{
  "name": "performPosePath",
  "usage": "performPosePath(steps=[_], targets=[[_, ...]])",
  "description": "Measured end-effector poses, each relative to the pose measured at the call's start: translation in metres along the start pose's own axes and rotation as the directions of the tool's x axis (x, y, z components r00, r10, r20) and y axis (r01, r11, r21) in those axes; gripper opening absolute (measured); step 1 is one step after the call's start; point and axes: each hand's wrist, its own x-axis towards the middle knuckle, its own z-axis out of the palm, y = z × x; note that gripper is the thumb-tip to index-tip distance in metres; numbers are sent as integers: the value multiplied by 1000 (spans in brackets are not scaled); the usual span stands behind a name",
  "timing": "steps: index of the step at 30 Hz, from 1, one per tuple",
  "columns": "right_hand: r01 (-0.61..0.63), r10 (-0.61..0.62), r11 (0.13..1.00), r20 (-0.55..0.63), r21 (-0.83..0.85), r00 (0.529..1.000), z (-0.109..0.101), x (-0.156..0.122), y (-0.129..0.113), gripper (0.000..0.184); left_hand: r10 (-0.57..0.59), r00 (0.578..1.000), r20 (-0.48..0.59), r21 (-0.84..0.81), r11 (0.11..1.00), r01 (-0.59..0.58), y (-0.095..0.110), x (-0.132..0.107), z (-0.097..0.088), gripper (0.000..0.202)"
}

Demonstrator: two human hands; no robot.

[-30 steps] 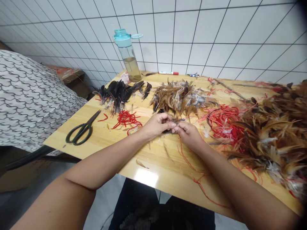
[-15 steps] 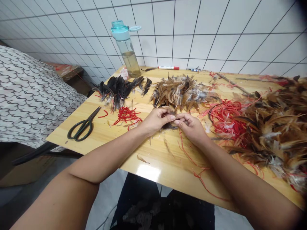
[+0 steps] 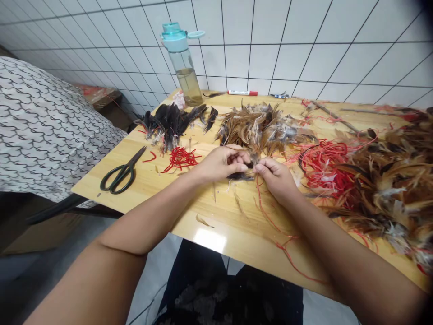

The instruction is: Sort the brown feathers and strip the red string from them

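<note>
A small tuft of brown and grey feathers (image 3: 253, 158) is pinched between the thumb and fingers of my right hand (image 3: 275, 176). My left hand (image 3: 226, 163) is just left of the tuft, its fingers loosely curled and its thumb apart from them. Whether its fingertips touch the tuft is hard to make out. A thin red string (image 3: 262, 205) trails from below my right hand towards the table's front edge. Behind my hands lies a pile of brown feathers (image 3: 260, 124). Some dark feather pieces (image 3: 241, 176) lie on the table under my hands.
Black-handled scissors (image 3: 123, 174), red string pieces (image 3: 181, 159) and black feathers (image 3: 171, 119) lie left on the wooden table (image 3: 176, 198). A water bottle (image 3: 186, 74) and a marker (image 3: 242, 93) stand and lie along the tiled wall. Tangled red string (image 3: 324, 164) and brown feathers (image 3: 389, 180) cover the right.
My left thumb has parted from the fingers, and the gap between my hands has widened, showing the tuft. My right hand keeps its pinch. The whole view has shifted slightly.
</note>
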Motion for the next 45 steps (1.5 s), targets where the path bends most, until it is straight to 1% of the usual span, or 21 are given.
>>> performPosePath(steps=[1,2,4,6,7,9,11,13,16,20,22,24,26,28,30,33,35,37,41,43,45], targets=[[-18,18,1000,-18,6,1000,0,0,0,19,28,996,87,110,993,-38,5,-3,-8,11],[-37,37,999,-32,11,999,-1,0,0,20,54,983,177,196,976,-89,9,-5,-14,8],[-71,71,997,-55,15,996,-2,-1,0,21,79,940,333,293,939,-182,16,-11,-23,8],[-85,86,996,-66,7,994,-2,-1,1,21,87,900,428,342,906,-250,19,-14,-23,13],[-85,85,996,-68,2,994,-3,-2,1,22,84,889,451,371,888,-272,18,-15,-21,15],[-78,78,997,-64,-6,995,-3,-2,1,23,64,880,471,442,846,-298,15,-15,-15,19],[-74,73,997,-60,-12,996,-3,-3,0,24,33,877,479,517,797,-312,12,-14,-9,19],[-74,73,997,-57,-19,996,-2,-3,0,24,28,878,479,553,767,-326,10,-14,-6,18],[-67,66,997,-50,-27,997,-2,-3,-2,24,81,894,441,541,771,-337,13,-13,-9,19],[-64,62,998,-53,-29,997,-1,-3,-2,20,147,937,315,512,806,-299,23,-13,-15,16],[-70,68,997,-57,-19,996,0,-3,-2,19,135,963,233,491,838,-236,23,-13,-15,11],[-75,75,997,-63,-8,995,0,-3,-1,18,103,987,122,433,889,-146,19,-12,-12,8],[-76,75,997,-66,-13,995,0,-3,-1,18,64,998,13,323,944,-65,12,-10,-7,9],[-68,67,997,-59,-23,996,0,-3,0,18,30,998,-54,229,973,-17,5,-8,-2,14],[-52,50,998,-50,-29,997,0,-3,1,19,18,996,-89,203,979,1,1,-6,3,13],[-32,31,999,-47,-32,998,0,-3,1,20,-9,992,-127,162,986,29,0,-4,9,8],[-25,23,999,-58,-34,998,1,-3,1,20,-54,987,-149,45,997,61,0,-3,12,8],[-15,13,999,-72,-34,997,1,-3,2,19,-80,981,-176,-102,993,63,-1,-2,16,11],[-6,2,999,-90,-41,996,2,-3,3,19,-124,972,-198,-349,936,48,-6,-1,21,21],[-19,15,999,-104,-40,995,3,-3,4,19,-145,973,-181,-420,906,56,-8,0,23,26],[-30,25,999,-119,-40,993,3,-3,5,19,-150,975,-166,-441,895,63,-8,0,25,29]])
